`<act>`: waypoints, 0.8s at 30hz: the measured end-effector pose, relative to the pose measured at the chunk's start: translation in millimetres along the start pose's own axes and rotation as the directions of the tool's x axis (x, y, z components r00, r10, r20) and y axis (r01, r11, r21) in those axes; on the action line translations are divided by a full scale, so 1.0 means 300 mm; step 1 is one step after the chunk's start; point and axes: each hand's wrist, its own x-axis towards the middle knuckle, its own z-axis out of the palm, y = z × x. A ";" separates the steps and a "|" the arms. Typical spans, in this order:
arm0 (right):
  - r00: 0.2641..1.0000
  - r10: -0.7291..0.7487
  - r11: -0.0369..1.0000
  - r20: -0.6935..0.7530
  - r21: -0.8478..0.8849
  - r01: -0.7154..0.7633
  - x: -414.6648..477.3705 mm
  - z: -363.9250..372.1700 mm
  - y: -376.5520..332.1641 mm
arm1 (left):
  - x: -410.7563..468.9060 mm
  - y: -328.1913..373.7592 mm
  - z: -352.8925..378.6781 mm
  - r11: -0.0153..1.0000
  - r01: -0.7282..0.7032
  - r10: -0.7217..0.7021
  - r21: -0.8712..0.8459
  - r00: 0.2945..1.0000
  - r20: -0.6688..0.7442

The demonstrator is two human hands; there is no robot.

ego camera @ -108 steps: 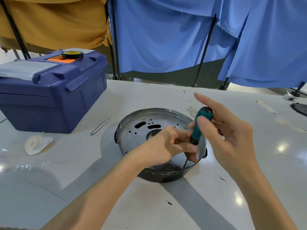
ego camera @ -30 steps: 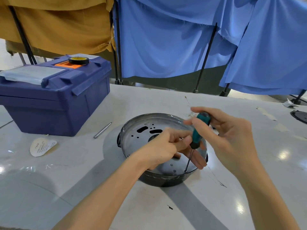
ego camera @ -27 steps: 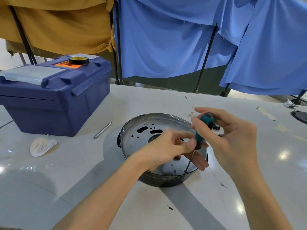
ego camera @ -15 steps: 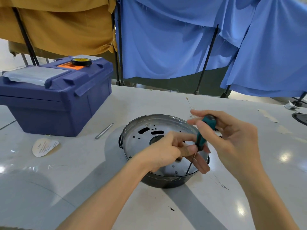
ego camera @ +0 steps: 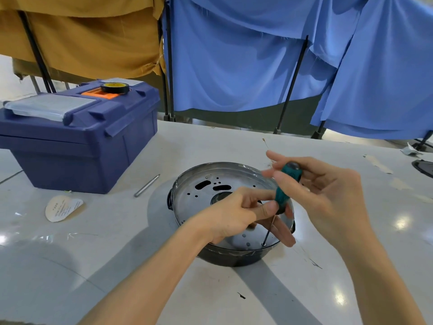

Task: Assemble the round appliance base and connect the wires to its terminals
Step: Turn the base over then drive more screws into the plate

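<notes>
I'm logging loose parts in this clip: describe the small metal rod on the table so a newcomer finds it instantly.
Start at the big blue toolbox at the left. Just off its near right corner, between it and the round metal base, lies the metal rod, flat on the table. It is thin, straight and silver, unlike the rounded paper label nearer the camera.
</notes>
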 end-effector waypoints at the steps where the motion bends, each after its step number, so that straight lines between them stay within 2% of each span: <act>1: 0.999 -0.010 1.000 -0.050 -0.026 0.009 -0.001 0.005 0.006 | 0.003 -0.001 0.002 1.000 0.000 0.000 -0.001 1.000 0.003; 7: 0.919 -0.056 0.982 -0.391 -0.186 -0.020 -0.036 0.061 0.040 | 0.009 -0.004 0.008 0.999 0.038 -0.036 0.039 0.998 -0.046; 11: 0.903 -0.080 0.989 -0.423 -0.150 0.017 -0.052 0.063 0.026 | -0.002 0.012 -0.002 0.996 0.079 -0.072 0.052 0.990 -0.121; 13: 0.882 -0.069 0.997 -0.466 -0.056 0.048 -0.047 0.035 0.010 | -0.009 0.022 -0.014 0.985 0.117 -0.091 0.129 0.978 -0.189; 17: 0.745 -0.103 0.983 -0.659 0.048 0.179 -0.008 -0.126 -0.009 | -0.051 0.025 -0.026 0.907 0.138 -0.039 0.399 0.968 -0.246; 18: 0.750 -0.087 0.987 -0.655 0.043 0.152 0.001 -0.166 -0.007 | -0.068 0.020 -0.020 0.879 0.127 -0.012 0.459 0.969 -0.245; 20: 0.805 0.012 1.000 -0.593 0.024 0.003 0.009 -0.213 0.036 | -0.097 0.004 -0.003 0.799 0.160 -0.013 0.579 0.968 -0.250; 22: 0.852 0.179 0.972 -0.492 -0.043 -0.230 0.005 -0.216 0.118 | -0.113 -0.013 0.024 0.660 0.205 -0.053 0.723 0.972 -0.228; 24: 0.848 0.390 0.891 -0.360 -0.087 -0.446 -0.014 -0.187 0.201 | -0.118 -0.020 0.056 0.483 0.180 -0.039 0.857 0.982 -0.184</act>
